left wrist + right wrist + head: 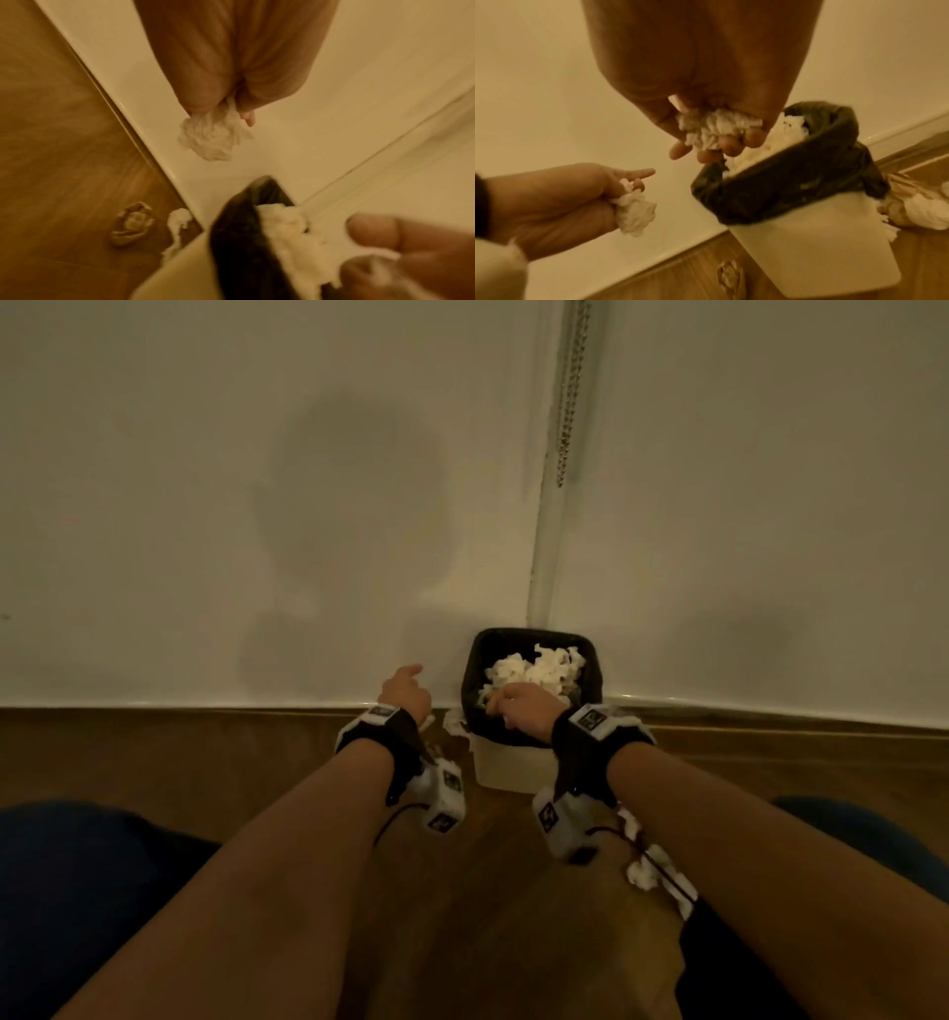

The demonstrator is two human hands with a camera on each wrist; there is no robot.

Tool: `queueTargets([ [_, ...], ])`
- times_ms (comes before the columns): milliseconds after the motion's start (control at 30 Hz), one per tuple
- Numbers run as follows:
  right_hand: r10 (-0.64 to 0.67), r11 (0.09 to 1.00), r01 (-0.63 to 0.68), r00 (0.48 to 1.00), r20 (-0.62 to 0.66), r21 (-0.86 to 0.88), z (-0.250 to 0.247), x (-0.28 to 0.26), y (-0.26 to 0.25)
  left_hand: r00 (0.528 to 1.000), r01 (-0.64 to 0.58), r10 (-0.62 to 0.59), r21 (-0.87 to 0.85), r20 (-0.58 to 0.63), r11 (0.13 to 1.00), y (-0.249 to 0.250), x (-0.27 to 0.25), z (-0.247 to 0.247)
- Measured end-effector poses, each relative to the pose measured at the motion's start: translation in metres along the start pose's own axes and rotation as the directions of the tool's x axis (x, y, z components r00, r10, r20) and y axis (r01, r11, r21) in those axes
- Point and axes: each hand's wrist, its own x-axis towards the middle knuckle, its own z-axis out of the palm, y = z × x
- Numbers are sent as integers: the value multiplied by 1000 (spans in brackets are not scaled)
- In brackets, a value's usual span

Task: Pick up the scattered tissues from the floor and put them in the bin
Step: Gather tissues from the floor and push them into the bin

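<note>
A small white bin [506, 770] with a black liner [777, 194] stands in the wall corner, heaped with crumpled white tissues [534, 672]. My right hand [518, 708] hovers over the bin's near rim and grips a wad of tissue [713, 127] in curled fingers. My left hand [405, 693] is just left of the bin, near the wall, and holds another crumpled tissue [210, 140], also seen in the right wrist view [635, 213]. More tissues lie on the wooden floor: one at the bin's left side [454, 726] and several by my right forearm [660, 875].
White walls meet in a corner behind the bin, with a beaded chain [570, 403] hanging above. A skirting board [205, 703] runs along the wooden floor [513, 916]. My knees in dark trousers [77, 891] sit at both lower sides. A knot marks the floorboard [131, 223].
</note>
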Motion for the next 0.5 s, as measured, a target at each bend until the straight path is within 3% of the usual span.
queueTargets([
  [100,-22,995,33,993,-112,94,-36,-8,-3,998,-59,56,-344,-17,937,44,-15,-4],
  [200,21,972,37,969,-247,230,-67,-9,3,999,6,27,-674,39,739,83,-29,-8],
  [267,44,951,61,944,-327,303,-81,-8,9,998,-17,52,-616,40,788,94,-32,-8],
  [367,95,914,84,906,-413,396,-88,-5,22,979,-196,202,-323,-15,926,100,-31,3],
  [500,194,804,84,899,-393,588,-85,3,38,975,-222,221,-179,-22,959,105,-25,22],
])
